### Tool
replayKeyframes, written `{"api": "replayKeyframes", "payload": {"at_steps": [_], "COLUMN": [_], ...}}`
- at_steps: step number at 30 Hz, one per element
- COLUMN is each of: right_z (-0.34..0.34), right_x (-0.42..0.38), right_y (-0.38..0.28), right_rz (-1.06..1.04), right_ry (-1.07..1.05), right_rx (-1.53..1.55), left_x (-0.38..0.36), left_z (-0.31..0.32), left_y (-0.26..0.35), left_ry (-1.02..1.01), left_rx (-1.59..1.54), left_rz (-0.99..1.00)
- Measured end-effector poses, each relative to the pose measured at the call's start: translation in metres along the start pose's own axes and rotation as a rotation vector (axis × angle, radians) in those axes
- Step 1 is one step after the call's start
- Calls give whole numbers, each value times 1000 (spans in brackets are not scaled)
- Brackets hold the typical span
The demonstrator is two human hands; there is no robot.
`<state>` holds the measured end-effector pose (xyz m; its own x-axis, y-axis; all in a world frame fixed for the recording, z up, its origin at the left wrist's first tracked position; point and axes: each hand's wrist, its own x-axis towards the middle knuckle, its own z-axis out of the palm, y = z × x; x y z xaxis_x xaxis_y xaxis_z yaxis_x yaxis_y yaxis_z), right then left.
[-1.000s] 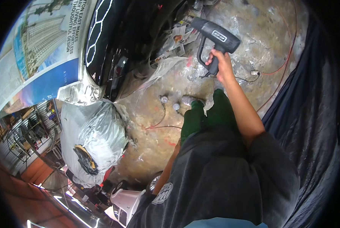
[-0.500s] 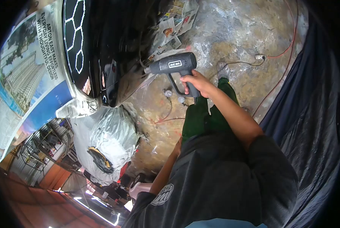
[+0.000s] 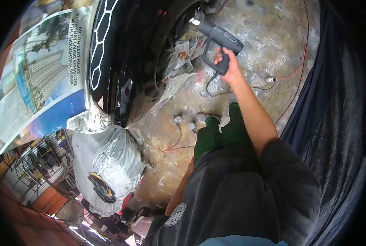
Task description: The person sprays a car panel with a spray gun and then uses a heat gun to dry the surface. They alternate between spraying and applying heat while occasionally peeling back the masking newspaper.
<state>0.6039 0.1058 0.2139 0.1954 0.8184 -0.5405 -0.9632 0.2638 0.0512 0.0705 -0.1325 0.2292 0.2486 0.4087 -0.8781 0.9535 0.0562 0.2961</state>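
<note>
My right hand (image 3: 231,67) is closed round the handle of a black heat gun (image 3: 226,40), with a finger by its trigger. The nozzle points up and left at the dark wheel-arch area of a glossy black car body (image 3: 127,53). A black cord hangs from the handle's base. Low beside my thigh, my left hand (image 3: 190,165) shows only in a small part at the green trousers, and its fingers are hidden.
Newspaper (image 3: 54,65) covers the panel at left. More paper (image 3: 179,61) lies by the wheel arch. A plastic-wrapped bundle (image 3: 109,164) stands lower left. A cable socket (image 3: 271,79), hoses and small gauges (image 3: 177,119) lie on the floor. Dark sheeting (image 3: 330,135) hangs right.
My right hand has moved up and to the right with the heat gun, whose nozzle now tilts upward. The view has shifted, and one shoe has come into sight beside the gauges.
</note>
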Motion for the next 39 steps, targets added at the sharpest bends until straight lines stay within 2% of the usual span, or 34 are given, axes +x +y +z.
{"api": "replayKeyframes", "payload": {"at_steps": [2, 5, 10, 12, 14, 17, 22, 24, 26, 29, 32, 35, 38, 39], "right_z": [11, 20, 32, 9, 21, 58, 139, 180, 225, 282, 329, 356, 373, 378], "right_x": [3, -3, -55, -60, -87, -113, -103, -92, -86, -65, -51, -31, -18, -19], "right_y": [-13, -15, 30, 57, 75, 86, 58, 37, 13, -32, -72, -112, -137, -139], "right_rz": [-89, -103, 186, 287, 365, 363, 143, -68, -251, -471, -719, -902, -1073, -1098], "right_ry": [-18, -16, 42, -30, -64, -174, -259, -335, -300, -345, -312, -272, -184, -181], "right_rx": [29, -179, -582, -773, -930, -1052, -1182, -1219, -1234, -1275, -1305, -1372, -1447, -1462], "left_x": [4, 11, 37, 46, 58, 77, 117, 122, 104, 101, 93, 103, 86, 91], "left_z": [1, 0, 3, 1, 1, 4, 23, 21, 15, 18, 24, 37, 45, 54], "left_y": [0, 1, -3, -2, -5, -14, -28, -19, 4, -6, 3, -12, -4, -10], "left_ry": [22, 57, 104, 130, 154, 197, 339, 374, 447, 353, 428, 347, 378, 444], "left_rx": [-2, 7, 31, 50, 67, 78, -129, -391, -596, -451, -733, -779, -663, -568], "left_rz": [5, 4, 20, 26, 26, 23, 13, -165, -338, -184, -292, -306, -157, -83]}}
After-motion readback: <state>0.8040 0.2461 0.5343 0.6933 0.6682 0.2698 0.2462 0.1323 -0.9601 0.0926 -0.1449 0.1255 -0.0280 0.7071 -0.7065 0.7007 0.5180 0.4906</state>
